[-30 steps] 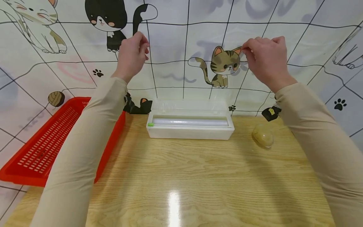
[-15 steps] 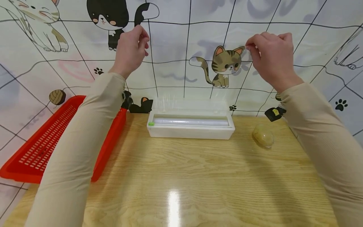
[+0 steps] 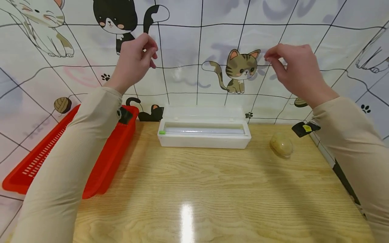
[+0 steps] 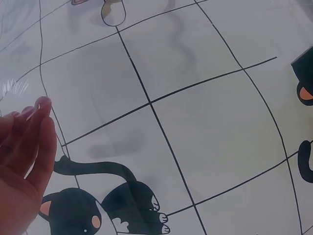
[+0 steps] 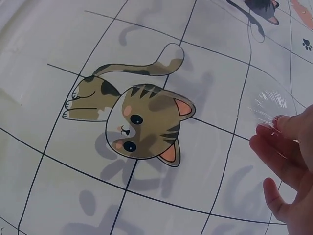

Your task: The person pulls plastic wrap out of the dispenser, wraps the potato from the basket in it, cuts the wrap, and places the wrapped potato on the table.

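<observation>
Both hands are raised in front of the patterned backdrop, apart from each other. My left hand pinches clear cling film between thumb and fingers; fine creases of the cling film show by its fingertips in the left wrist view. With thumb and forefinger my right hand pinches the other side, where the cling film bunches into bright streaks in the right wrist view. The sheet itself is almost invisible in the head view. Below, a white cling film dispenser stands with its lid up and a film roll inside.
A red perforated basket stands at the left, partly behind the left sleeve. Right of the dispenser lies a yellowish lump in clear film. A green slider sits at the dispenser's left end. Wooden tabletop spreads in front.
My right hand has shifted right and slightly down, my left hand slightly left. The faint film streaks over the dispenser's lid half a second ago no longer show there.
</observation>
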### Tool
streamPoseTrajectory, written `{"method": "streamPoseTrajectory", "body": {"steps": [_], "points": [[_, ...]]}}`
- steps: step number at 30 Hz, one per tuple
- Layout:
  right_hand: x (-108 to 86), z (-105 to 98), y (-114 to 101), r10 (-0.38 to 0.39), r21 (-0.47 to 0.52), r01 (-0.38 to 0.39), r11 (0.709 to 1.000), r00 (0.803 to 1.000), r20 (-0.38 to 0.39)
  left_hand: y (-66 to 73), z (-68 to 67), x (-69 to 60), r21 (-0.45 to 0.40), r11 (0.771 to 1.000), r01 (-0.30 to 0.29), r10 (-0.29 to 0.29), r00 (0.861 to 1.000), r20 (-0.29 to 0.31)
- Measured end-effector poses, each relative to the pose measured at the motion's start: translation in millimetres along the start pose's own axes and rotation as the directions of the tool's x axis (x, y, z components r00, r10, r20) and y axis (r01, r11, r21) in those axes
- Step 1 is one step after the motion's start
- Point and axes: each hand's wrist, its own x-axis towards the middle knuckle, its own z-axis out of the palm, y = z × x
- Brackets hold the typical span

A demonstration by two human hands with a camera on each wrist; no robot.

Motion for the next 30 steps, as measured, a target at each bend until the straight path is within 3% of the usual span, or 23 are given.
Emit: {"method": "streamPoseTrajectory", "body": {"steps": [8,12,18,22,26,30], "points": [[-17.5,-19,-5,-0.063,0.093,0.056,0.994,0.995,0.071,5.7,-9.2,-21.3,-0.088,0.994,-0.069,0.070,0.997,0.017],[-29.5,-28,-7,-0.115,0.111,0.104,0.988,0.989,0.093,11.1,-13.3,-32.9,-0.119,0.988,-0.097,0.104,0.993,0.055],[-49.6,-37,-13,-0.156,0.148,0.137,0.979,0.981,0.119,17.6,-17.1,-59.9,-0.138,0.974,-0.182,0.201,0.970,0.134],[-66.1,-38,-19,-0.170,0.202,0.142,0.969,0.977,0.132,21.7,-17.4,-80.9,-0.182,0.957,-0.224,0.253,0.955,0.155],[-84.1,-37,-21,-0.200,0.300,0.150,0.942,0.970,0.142,25.6,-17.6,-100.4,-0.241,0.946,-0.217,0.263,0.948,0.177],[-101.2,-35,-24,-0.265,0.404,0.179,0.897,0.949,0.168,28.5,-20.8,-117.9,-0.314,0.927,-0.204,0.278,0.937,0.211]]}}
